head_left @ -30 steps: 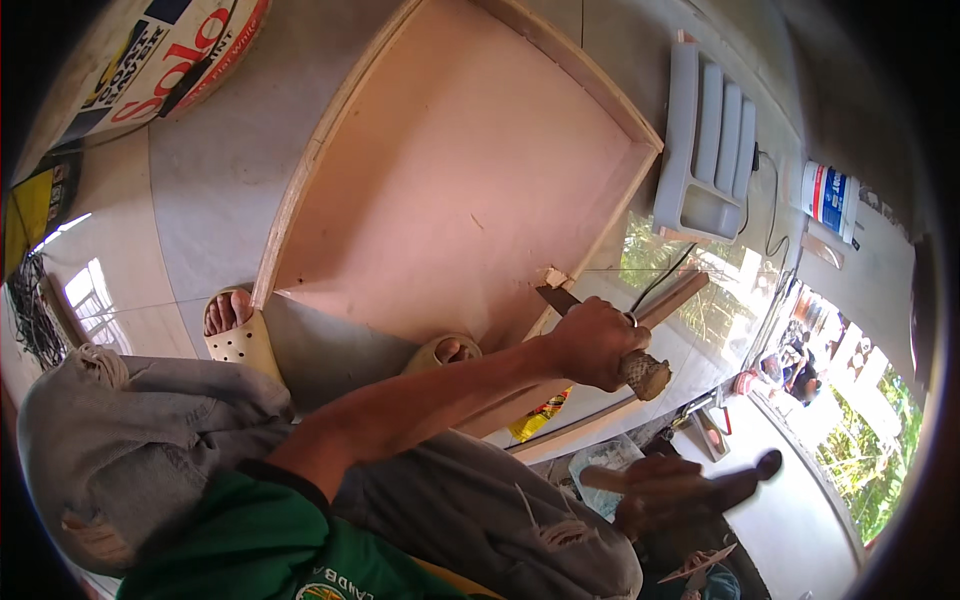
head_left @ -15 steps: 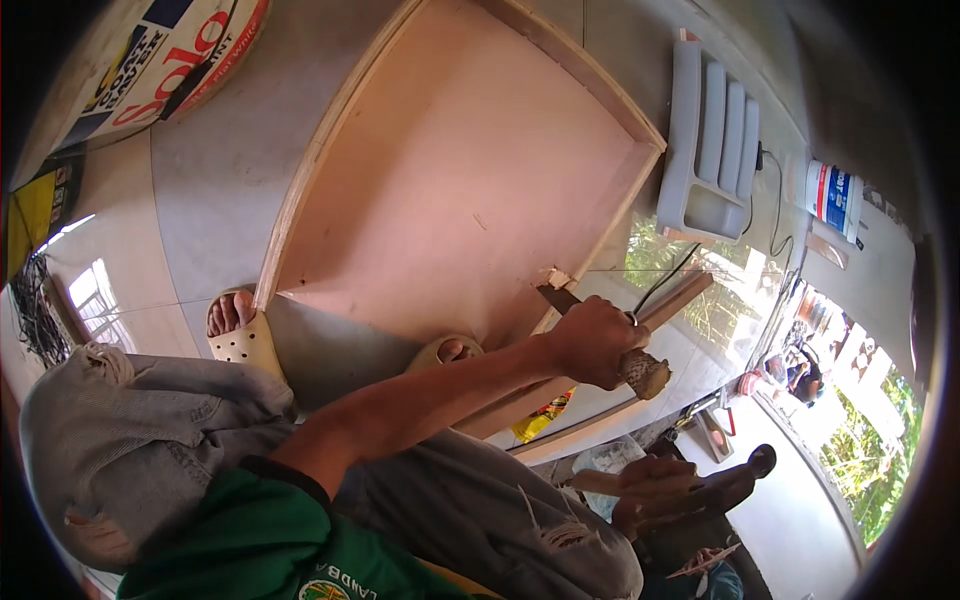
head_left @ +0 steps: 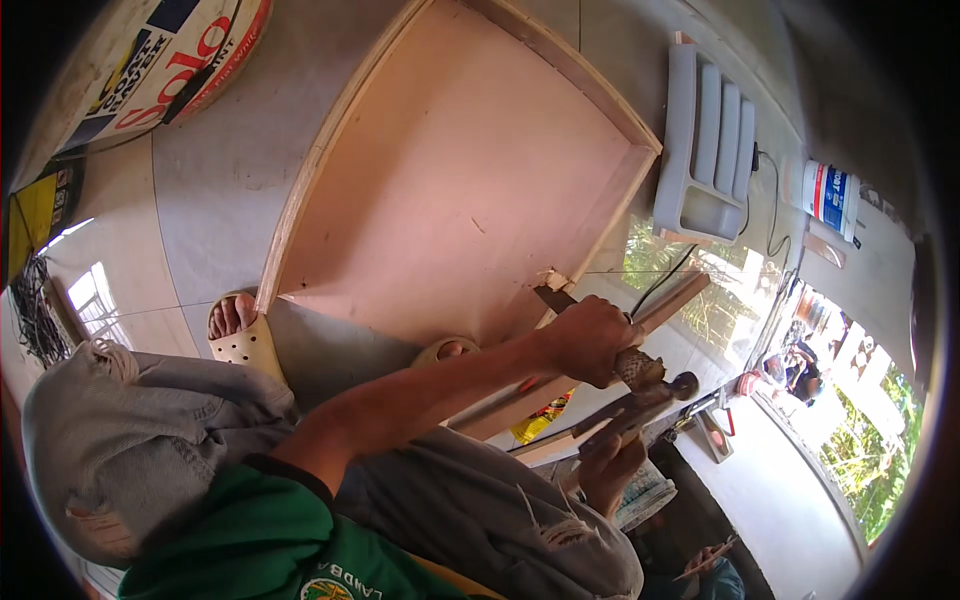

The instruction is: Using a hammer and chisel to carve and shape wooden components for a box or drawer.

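Note:
My left hand (head_left: 590,338) is wrapped round a chisel, whose dark blade (head_left: 555,298) rests at a splintered spot on the near right edge of a pale wooden box (head_left: 460,160) lying on the tiled floor. The chisel's worn, rough handle end (head_left: 638,368) sticks out from my fist. My right hand (head_left: 615,462), below it, grips a hammer (head_left: 682,388) with its head raised close to that handle end; I cannot tell whether they touch.
A grey plastic tray (head_left: 700,140) and a white bucket (head_left: 832,195) stand to the right, among loose cables. Wood strips (head_left: 678,298) lie beside the box. A large printed container (head_left: 175,55) is at upper left. My sandalled foot (head_left: 240,340) is by the box's corner.
My right hand and the hammer have swung up and leftward, from low at the right to just by the chisel's handle. My left hand has stayed on the chisel in nearly the same place.

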`<state>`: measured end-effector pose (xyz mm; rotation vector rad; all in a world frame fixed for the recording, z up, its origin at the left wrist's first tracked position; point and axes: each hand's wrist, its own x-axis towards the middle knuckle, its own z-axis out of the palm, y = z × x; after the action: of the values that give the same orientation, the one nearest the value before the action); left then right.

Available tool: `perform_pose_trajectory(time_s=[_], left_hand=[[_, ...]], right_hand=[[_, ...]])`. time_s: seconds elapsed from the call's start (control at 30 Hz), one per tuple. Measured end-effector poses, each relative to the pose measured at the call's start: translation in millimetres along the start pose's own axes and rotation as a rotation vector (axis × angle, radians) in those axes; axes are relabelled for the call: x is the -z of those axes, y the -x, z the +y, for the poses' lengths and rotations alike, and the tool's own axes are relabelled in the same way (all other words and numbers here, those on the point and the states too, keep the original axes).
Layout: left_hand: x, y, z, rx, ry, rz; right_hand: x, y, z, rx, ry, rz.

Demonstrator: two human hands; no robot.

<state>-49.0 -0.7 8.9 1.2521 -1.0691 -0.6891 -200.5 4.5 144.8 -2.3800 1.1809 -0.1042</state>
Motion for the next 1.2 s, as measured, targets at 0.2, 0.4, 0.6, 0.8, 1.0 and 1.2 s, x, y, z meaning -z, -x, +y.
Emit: perform_pose_trajectory(time_s=[0.2, 0.4, 0.6, 0.8, 1.0, 1.2], left_hand=[[24.2, -16.0, 4.6, -0.016, 0.155, -0.347], [7.5, -7.8, 9.5, 0.096, 0.005, -0.175], [14.0, 2.0, 6.0, -0.025, -0.008, 0.005], [8.2, 7.8, 12.4, -0.105, 0.0, 0.13], [-1.6, 7.8, 13.9, -0.109, -0.05, 0.183], [-11.0, 15.0, 21.0, -0.014, -0.11, 0.34]], right_hand=[[3.2, 5.1, 4.5, -0.163, -0.113, -0.125], [-1.0, 12.6, 21.7, -0.138, -0.198, -0.025], [-13.6, 26.3, 42.4, -0.407, -0.294, -0.043], [-44.9, 48.4, 65.2, -0.548, -0.416, 0.007], [-77.3, 48.2, 82.4, -0.698, -0.533, -0.02], [-131.4, 21.7, 135.3, -0.367, -0.112, 0.063]])
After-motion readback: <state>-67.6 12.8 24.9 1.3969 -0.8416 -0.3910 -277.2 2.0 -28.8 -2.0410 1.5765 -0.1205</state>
